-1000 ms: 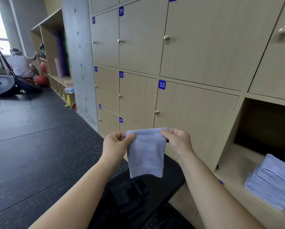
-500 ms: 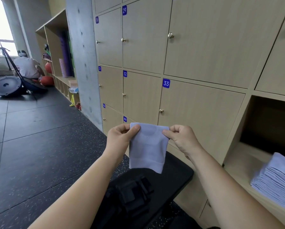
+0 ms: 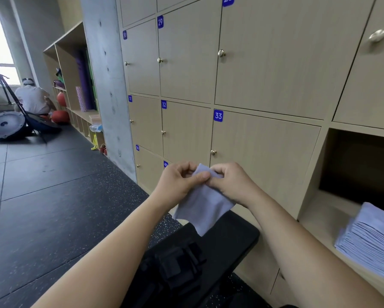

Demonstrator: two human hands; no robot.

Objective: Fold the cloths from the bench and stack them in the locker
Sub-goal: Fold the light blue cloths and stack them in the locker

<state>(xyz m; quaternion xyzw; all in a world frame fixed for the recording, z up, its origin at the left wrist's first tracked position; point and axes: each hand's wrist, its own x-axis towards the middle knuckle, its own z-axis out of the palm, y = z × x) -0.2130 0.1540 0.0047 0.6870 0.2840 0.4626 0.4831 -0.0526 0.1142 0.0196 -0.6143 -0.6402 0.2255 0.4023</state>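
Note:
A small lilac cloth (image 3: 203, 205) hangs in the air above the black bench (image 3: 228, 238). My left hand (image 3: 178, 181) pinches its top corner with thumb and fingers. My right hand (image 3: 230, 183) pinches the same top edge right beside it, so both hands meet at the cloth's top. The cloth hangs folded and tilted, its lower corner pointing down to the bench. At the right, the open locker (image 3: 326, 210) holds a tall stack of folded lilac cloths (image 3: 371, 243) on its shelf.
A wall of closed numbered wooden lockers (image 3: 264, 70) stands straight ahead. A black bag (image 3: 175, 270) lies on the bench below my arms. At far left a person (image 3: 34, 97) sits by a tripod (image 3: 1, 96) and open shelves. Dark rubber floor stretches left.
My two hands, which held the cloth's top corners apart, have come together, bringing the corners side by side. The cloth now hangs narrower and tilted.

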